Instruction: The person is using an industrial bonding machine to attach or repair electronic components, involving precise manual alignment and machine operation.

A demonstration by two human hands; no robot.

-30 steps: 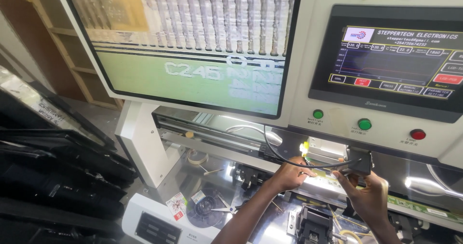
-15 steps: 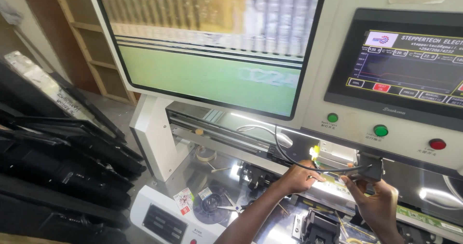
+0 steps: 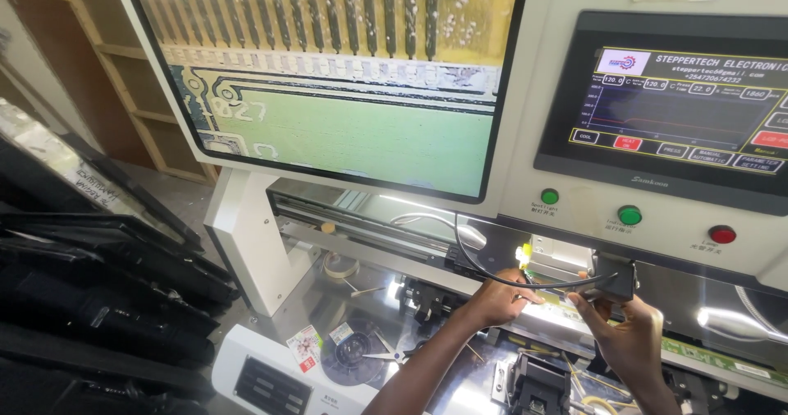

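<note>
Both hands barely shift since a second ago while the monitor [image 3: 336, 78] view slides: left hand [image 3: 492, 300] pinches the black cable [image 3: 525, 282], right hand [image 3: 628, 337] grips the small black block [image 3: 616, 279] under the machine's front edge.

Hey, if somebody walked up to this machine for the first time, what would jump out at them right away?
Probably the big monitor at upper left, filled with a magnified green circuit board and rows of gold contacts. Next, the touch panel at upper right with two green buttons and a red button beneath. Below, the left hand and right hand work at the lit stage, the right on a small black block trailing a black cable.
</note>
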